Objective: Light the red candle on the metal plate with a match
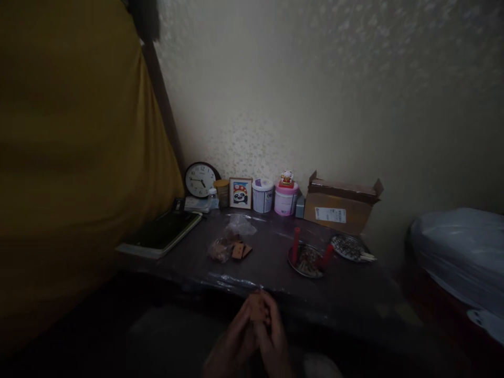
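Note:
My left hand [236,336] and my right hand [271,333] are pressed together in front of the dark table's near edge [236,283], low in the view. Their fingers are closed around a small brownish object [258,307] that I cannot make out in the dim light. Straight beyond the hands lie a plastic bag with small brown pieces [232,244] and a round metal plate with two red candles [307,257].
A second plate [350,247], an open cardboard box [340,205], a pink tub [285,199], a white tub [262,195], a framed panda picture [240,193] and a clock [200,179] line the wall. A tablet [161,233] lies left, yellow curtain [71,157] beside it. A covered bundle [460,257] sits right.

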Motion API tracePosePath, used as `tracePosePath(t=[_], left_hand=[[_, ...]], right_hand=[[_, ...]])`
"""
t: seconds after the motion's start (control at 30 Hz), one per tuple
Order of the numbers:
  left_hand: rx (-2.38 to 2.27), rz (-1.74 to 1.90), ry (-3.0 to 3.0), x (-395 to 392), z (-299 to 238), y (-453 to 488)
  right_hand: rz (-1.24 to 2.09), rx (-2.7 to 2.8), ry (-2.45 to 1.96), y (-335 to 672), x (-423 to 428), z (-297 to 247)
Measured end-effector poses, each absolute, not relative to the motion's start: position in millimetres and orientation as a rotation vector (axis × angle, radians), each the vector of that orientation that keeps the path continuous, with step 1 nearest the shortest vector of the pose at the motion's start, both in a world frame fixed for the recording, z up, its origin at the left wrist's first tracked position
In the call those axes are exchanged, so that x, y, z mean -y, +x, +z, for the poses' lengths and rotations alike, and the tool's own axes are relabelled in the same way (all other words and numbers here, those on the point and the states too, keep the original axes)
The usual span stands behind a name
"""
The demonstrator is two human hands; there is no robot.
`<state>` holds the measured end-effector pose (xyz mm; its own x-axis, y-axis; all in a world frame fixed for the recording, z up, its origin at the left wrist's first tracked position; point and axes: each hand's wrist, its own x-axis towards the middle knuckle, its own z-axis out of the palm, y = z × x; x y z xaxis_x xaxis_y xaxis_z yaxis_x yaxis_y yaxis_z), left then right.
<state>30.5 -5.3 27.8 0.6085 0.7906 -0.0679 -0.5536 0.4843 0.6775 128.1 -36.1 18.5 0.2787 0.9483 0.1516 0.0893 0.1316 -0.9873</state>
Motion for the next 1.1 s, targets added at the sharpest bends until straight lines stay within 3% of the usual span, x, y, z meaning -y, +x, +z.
tracePosePath(t=[0.3, 1.1], left_hand=[[-0.352, 0.761, 0.449, 0.5, 14.3, 22.2], [-0.299, 0.559, 0.542, 2.5, 16.2, 14.8]], right_hand=[[1.028, 1.191, -1.129, 158.5, 39.0, 47.1], [0.834, 1.149, -1.330, 181.2, 31.3, 31.9]])
